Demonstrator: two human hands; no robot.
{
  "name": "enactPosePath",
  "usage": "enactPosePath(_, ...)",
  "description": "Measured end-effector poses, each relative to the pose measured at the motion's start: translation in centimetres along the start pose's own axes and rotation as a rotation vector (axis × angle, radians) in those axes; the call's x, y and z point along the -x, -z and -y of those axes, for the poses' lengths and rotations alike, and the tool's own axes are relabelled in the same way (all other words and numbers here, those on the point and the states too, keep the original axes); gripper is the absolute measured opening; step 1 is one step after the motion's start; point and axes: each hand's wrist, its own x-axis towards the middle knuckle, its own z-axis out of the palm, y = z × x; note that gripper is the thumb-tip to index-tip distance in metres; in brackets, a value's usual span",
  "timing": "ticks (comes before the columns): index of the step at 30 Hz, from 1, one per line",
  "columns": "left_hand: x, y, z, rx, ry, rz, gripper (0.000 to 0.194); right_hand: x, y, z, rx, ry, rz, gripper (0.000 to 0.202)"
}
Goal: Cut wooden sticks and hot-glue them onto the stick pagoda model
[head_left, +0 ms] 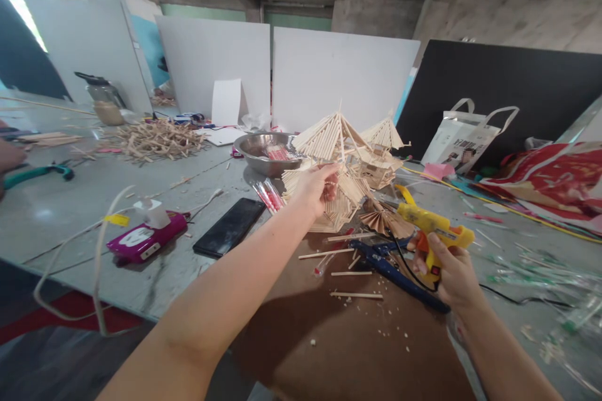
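Observation:
A model pavilion built of thin wooden sticks [336,131], with a pointed upper roof and a wider lower roof, stands in front of me. My left hand [317,191] reaches to its near side with curled, closed fingers; what they pinch is hidden. On the right, my right hand [454,272] grips a yellow hot glue gun [435,225], its nozzle end towards the model. Blue-handled pliers [392,272] lie just left of that hand, beside a folded brown paper-like fan [383,220]. Several loose sticks [356,295] lie on the brown board [348,344].
Behind the model are a second stick model [380,163] and a metal bowl [263,153]. A phone [229,227], purple power strip [148,238] and stick pile [157,140] occupy the left. Clear plastic wrappers [555,276] and a white bag [454,138] are right. Another person's hand [10,153] shows far left.

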Motion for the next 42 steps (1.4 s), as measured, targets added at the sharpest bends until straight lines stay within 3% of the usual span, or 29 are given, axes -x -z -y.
enactPosePath(4, -0.1, 0.3, 0.2, -0.060, -0.105, 0.007, 0.020, 0.0, 0.1, 0.0, 0.002, 0.001, 0.011, 0.023)
enactPosePath(11, -0.9, 1.4, 0.5, -0.385, -0.426, -0.063, 0.029, -0.1, 0.2, -0.2, -0.007, -0.003, 0.022, 0.022)
enactPosePath(17, -1.6, 1.8, 0.5, -0.466, -0.479, -0.071, 0.032, -0.1, 0.2, -0.1, -0.004, 0.007, 0.024, 0.020)
enactPosePath(21, -0.8, 1.2, 0.3, -0.433, -0.471, -0.074, 0.031, -0.1, 0.1, 0.1, -0.008, 0.015, 0.020, 0.021)
enactPosePath(24, 1.0, 1.0, 0.4, -0.419, -0.537, 0.000, 0.035, -0.1, 0.1, 0.3, -0.009, 0.018, 0.009, 0.022)
enactPosePath(27, 3.3, 1.1, 0.8, -0.595, -0.620, 0.156, 0.036, -0.2, 0.1, 0.4, -0.011, 0.013, -0.005, 0.023)
enactPosePath(32, 5.3, 1.8, 2.7, -1.251, -0.553, 0.552, 0.027, -0.5, 0.3, 0.2, -0.020, -0.003, -0.004, 0.024)
enactPosePath(36, 5.0, 2.6, 4.6, -1.678, -0.428, 0.745, 0.018, -0.6, 0.3, -0.1, 0.005, -0.003, 0.001, 0.024)
enactPosePath(39, 4.5, 3.1, 5.3, -1.818, -0.390, 0.788, 0.017, -0.6, 0.3, -0.3, 0.023, -0.002, 0.009, 0.024)
enactPosePath(42, 4.2, 3.5, 5.0, -1.873, -0.436, 0.731, 0.017, -0.6, 0.2, -0.5, 0.040, -0.010, 0.019, 0.023)
